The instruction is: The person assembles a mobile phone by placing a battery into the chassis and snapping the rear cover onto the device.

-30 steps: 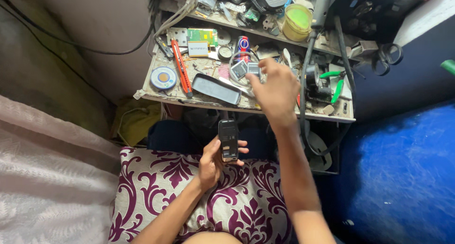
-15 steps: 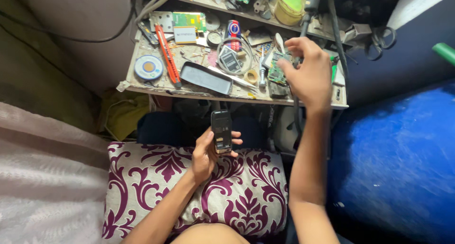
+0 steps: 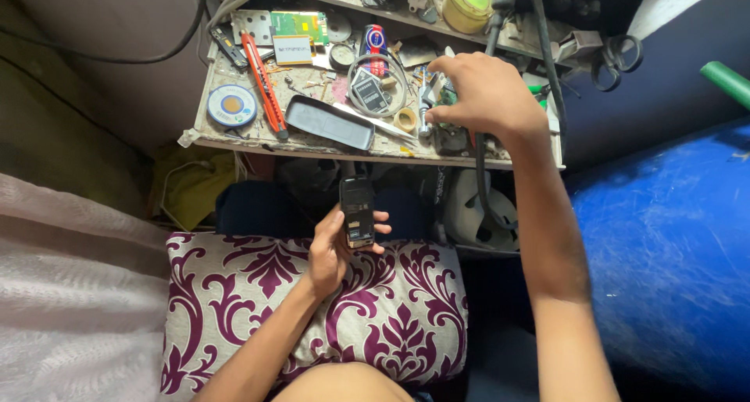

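The left hand grips a phone mid-frame above the pillow. The right hand's fingers pinch a small part on the cluttered surface, upper centre; lifting it slowly would spare the neighbouring bits.

2 bare arms rise from the bottom edge. The left hand and right hand wear no gloves, rings or watch, and neither wrist carries a band. No sleeves show on the forearms, which are bare up to the elbows. The right forearm is long and slim. A bare knee shows at the bottom edge between them.
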